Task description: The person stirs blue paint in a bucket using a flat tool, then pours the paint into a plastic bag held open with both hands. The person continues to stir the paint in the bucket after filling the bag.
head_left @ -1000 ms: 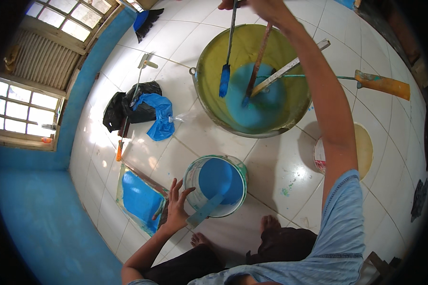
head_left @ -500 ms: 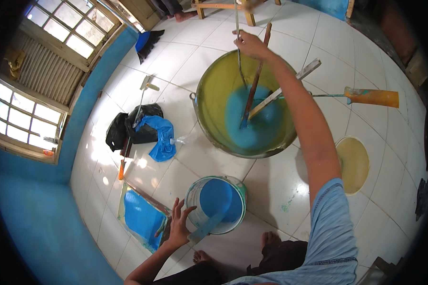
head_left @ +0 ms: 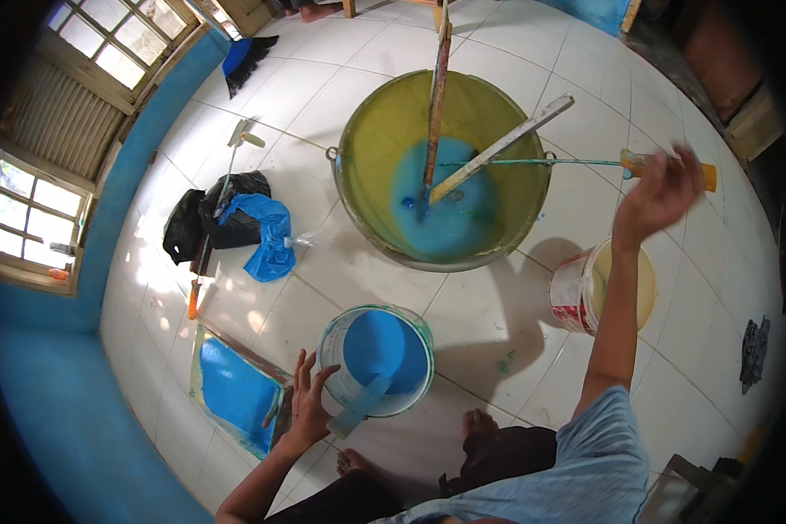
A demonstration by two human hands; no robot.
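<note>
Both hands are in use. Left hand (head_left: 308, 403) is spread open, fingers splayed, against the side of the small bucket (head_left: 377, 360) of blue paint, which stands on the tiled floor (head_left: 489, 323) near the feet. Right hand (head_left: 657, 194) is raised and blurred beside the orange roller handle (head_left: 668, 164) resting across the large yellow tub (head_left: 445, 166); whether the handle is gripped cannot be told. Two sticks (head_left: 435, 105) are leaned inside the tub.
</note>
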